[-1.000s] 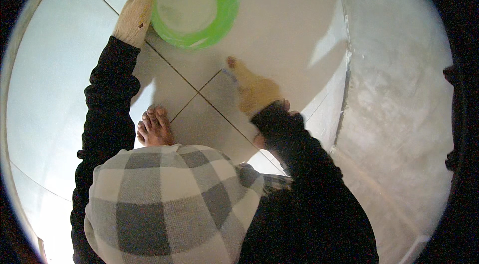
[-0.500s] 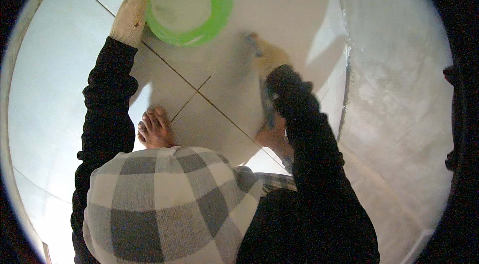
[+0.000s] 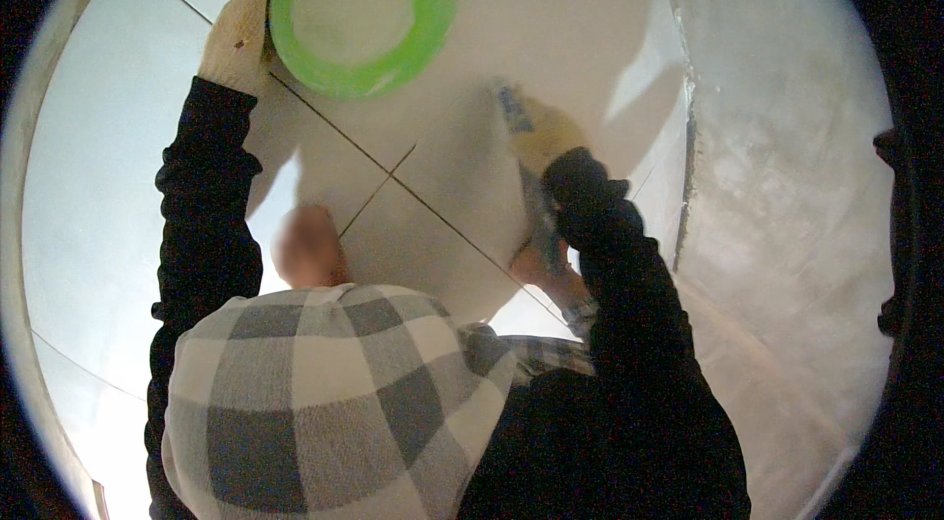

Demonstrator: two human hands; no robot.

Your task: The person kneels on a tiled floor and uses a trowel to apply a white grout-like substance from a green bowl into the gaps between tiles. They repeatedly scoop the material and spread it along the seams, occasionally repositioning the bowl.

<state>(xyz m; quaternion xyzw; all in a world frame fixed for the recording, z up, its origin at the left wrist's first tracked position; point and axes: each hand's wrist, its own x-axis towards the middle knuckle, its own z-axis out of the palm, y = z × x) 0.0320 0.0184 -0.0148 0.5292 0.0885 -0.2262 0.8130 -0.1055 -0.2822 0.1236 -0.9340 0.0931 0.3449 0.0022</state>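
My left hand (image 3: 239, 24), in a cream knit glove, holds the left side of a round green container (image 3: 428, 14), which has a pale, dull inside. My right hand (image 3: 541, 127), also gloved and blurred by motion, is low over the tiles below and to the right of the container. It grips a small blue-grey thing (image 3: 513, 112) that I cannot make out.
Pale floor tiles (image 3: 128, 176) with dark joints surround the hands. My bare feet (image 3: 310, 245) flank a checked cloth (image 3: 324, 392) over my lap. A mottled grey concrete-like surface (image 3: 787, 196) borders the tiles along the right.
The green container and my left hand have shifted slightly left. My right hand went up and to the right, then dropped back a little, smeared by motion.
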